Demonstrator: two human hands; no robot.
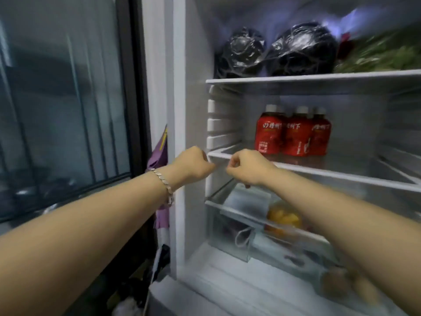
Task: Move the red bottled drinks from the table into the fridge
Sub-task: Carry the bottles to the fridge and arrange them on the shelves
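Three red bottled drinks (292, 132) with grey caps stand side by side at the back of the fridge's middle shelf (341, 173). My left hand (193, 164) and my right hand (248, 166) hover close together in front of that shelf's front left edge. The fingers of both hands are curled and neither holds anything. A silver bracelet sits on my left wrist. The table is out of view.
Two black plastic bags (273, 52) and leafy greens (382, 55) fill the top shelf. Below my hands, a clear drawer (250, 224) holds a container and orange fruit (283, 216). A dark glass door (68, 110) and a purple bag (159, 156) stand to the left.
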